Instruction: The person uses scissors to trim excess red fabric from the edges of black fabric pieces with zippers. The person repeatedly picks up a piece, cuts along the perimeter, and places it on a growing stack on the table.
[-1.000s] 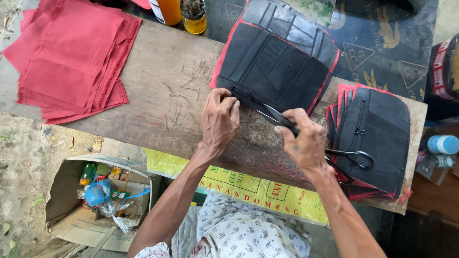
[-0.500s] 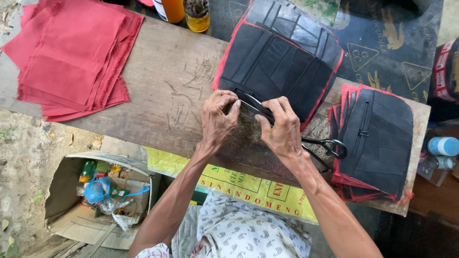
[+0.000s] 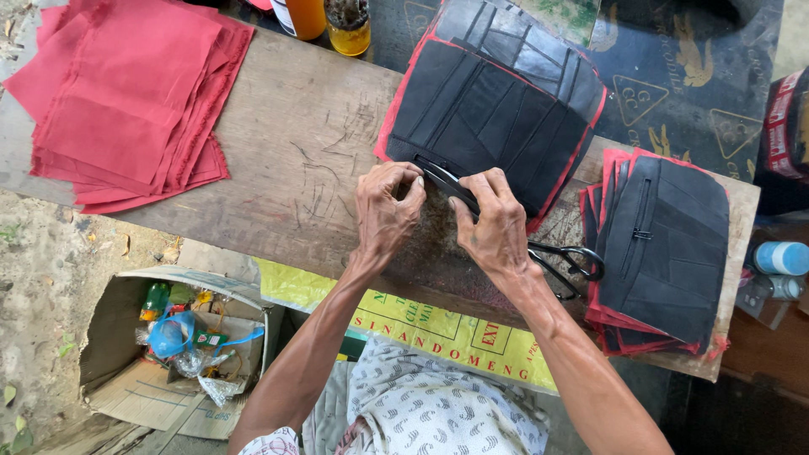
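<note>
Left hand (image 3: 383, 211) fingers pinch the black pouch panel's (image 3: 489, 114) near edge at 12 o'clock; right hand (image 3: 497, 227) grips black scissors (image 3: 539, 248) against it. A slip could nick the left fingertips.

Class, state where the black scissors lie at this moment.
In the head view, the scissors lie on the wooden table under the right hand, beside the stacked black pouches.

Red cloth stack (image 3: 126, 101), orange bottle (image 3: 299, 17)

Black patchwork panel (image 3: 489, 118) with red edging, flat on the wooden bench; black-handled scissors (image 3: 539, 244) at its near edge.
</note>
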